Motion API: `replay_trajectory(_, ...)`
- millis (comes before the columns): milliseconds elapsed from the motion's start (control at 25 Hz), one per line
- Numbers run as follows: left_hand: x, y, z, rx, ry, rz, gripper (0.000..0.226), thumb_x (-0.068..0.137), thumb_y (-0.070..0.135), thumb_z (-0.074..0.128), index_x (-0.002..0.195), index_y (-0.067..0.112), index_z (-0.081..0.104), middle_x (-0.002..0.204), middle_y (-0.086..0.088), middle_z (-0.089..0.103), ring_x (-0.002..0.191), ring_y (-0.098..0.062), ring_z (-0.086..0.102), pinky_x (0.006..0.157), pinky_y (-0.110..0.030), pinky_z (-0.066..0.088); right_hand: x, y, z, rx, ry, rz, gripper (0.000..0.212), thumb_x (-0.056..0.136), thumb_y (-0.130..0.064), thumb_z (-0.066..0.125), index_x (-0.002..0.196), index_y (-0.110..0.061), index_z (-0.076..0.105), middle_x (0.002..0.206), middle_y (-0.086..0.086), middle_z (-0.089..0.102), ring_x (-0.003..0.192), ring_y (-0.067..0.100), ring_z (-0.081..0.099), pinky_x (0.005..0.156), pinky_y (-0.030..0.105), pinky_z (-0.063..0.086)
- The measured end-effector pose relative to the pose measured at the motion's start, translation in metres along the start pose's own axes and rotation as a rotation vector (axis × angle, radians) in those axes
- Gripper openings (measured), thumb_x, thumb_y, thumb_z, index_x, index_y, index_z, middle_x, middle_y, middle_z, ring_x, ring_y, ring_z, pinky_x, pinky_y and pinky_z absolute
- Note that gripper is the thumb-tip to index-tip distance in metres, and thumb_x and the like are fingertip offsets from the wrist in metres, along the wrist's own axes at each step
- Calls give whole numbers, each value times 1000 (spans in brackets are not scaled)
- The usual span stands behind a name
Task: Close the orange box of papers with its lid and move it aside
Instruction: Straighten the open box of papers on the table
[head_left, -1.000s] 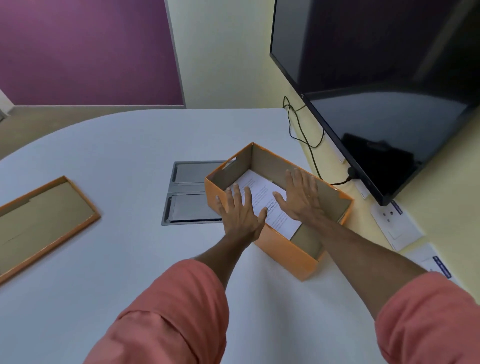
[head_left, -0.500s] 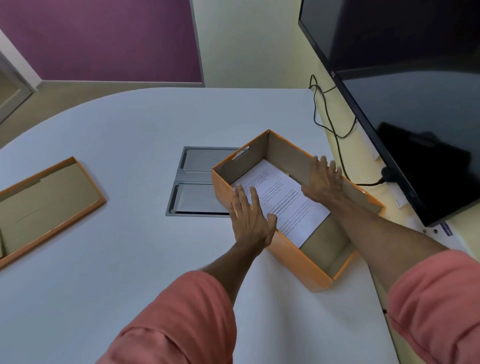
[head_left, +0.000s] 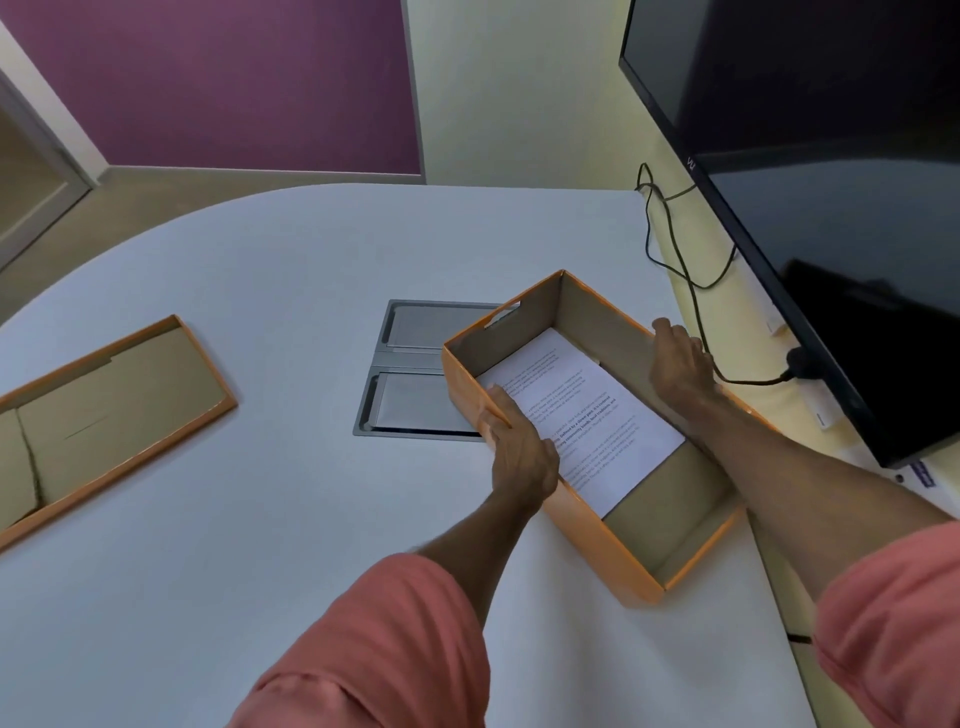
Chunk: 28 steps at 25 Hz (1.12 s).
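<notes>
The orange box stands open on the white table at centre right, with printed papers lying flat inside. My left hand grips the box's near long wall, fingers hooked over the rim. My right hand holds the far long wall from above. The orange lid lies upside down at the table's left, well apart from the box, its brown inside facing up.
A grey cable hatch is set into the table just left of the box. A large black screen hangs on the right wall, with black cables trailing beside the table edge.
Both hands have come off the papers and moved outward to the box's two long walls. The view has shifted so that the box sits further right.
</notes>
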<state>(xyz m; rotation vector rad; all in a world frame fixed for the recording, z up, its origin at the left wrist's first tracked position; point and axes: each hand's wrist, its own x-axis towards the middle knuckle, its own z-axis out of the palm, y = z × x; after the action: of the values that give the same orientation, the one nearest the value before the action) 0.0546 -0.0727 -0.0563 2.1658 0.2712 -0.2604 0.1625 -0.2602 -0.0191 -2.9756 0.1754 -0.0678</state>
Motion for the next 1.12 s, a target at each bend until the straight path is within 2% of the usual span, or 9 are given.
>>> replay_trajectory(160,4,-14,-41,-44,2,163,95,87,1,48,146,5,-27,159,-24,-8,143,-40,20,117,-47,25,-7,-5,-13,255,-76,161,46,86,11,46,132,5,49,128,28,56,118,42,54,95,46,50)
replay_trajectory(240,9,-20,-69,-132,-3,166,98,85,-3,50,147,8,-25,159,-23,7,145,-39,20,118,-50,22,-15,-17,-19,331,-83,259,39,85,10,47,123,11,57,127,30,58,118,42,57,92,43,52)
replay_trajectory(360,18,-30,-121,-264,-36,42,96,84,-2,57,151,19,-10,152,-17,34,133,-38,42,106,-54,41,-36,-46,-28,396,-121,273,22,83,10,45,88,10,66,104,28,65,93,36,63,71,33,45)
replay_trajectory(520,14,-51,-186,-299,-71,61,82,81,1,64,143,27,18,136,-11,51,111,-28,56,85,-40,57,-70,-89,-33,452,-165,268,28,82,11,48,101,12,67,108,30,64,103,42,63,75,41,51)
replay_trajectory(640,-1,-69,-226,-243,-129,37,78,84,-2,60,141,31,18,124,-2,50,93,-23,59,64,-36,60,-104,-129,-33,464,-186,263,23,82,9,46,96,11,64,103,27,62,88,38,62,62,31,41)
replay_trajectory(720,-13,-85,-247,-188,-157,15,79,86,-5,55,142,31,14,113,4,47,84,-19,57,49,-32,54,-127,-153,-31,425,-207,248,16,83,8,42,81,1,56,95,20,53,73,29,50,53,26,33)
replay_trajectory(840,-32,-114,-274,-142,-169,15,80,87,-8,51,145,30,12,99,7,46,77,-18,56,50,-33,49,-163,-183,-22,412,-195,254,24,84,8,39,68,-10,40,84,10,44,60,19,37,47,25,23)
replay_trajectory(960,-52,-135,-291,-142,-190,27,79,88,-8,51,146,29,12,96,8,48,75,-19,58,53,-33,53,-198,-202,-12,399,-161,274,16,84,8,40,81,-6,47,90,13,47,74,25,44,46,23,25)
replay_trajectory(1120,-80,-156,-297,-171,-212,71,76,88,-7,51,146,26,16,121,-4,52,85,-19,58,58,-31,55,-233,-213,-3,436,-151,334,23,87,6,43,103,4,58,108,20,55,88,32,53,63,28,40)
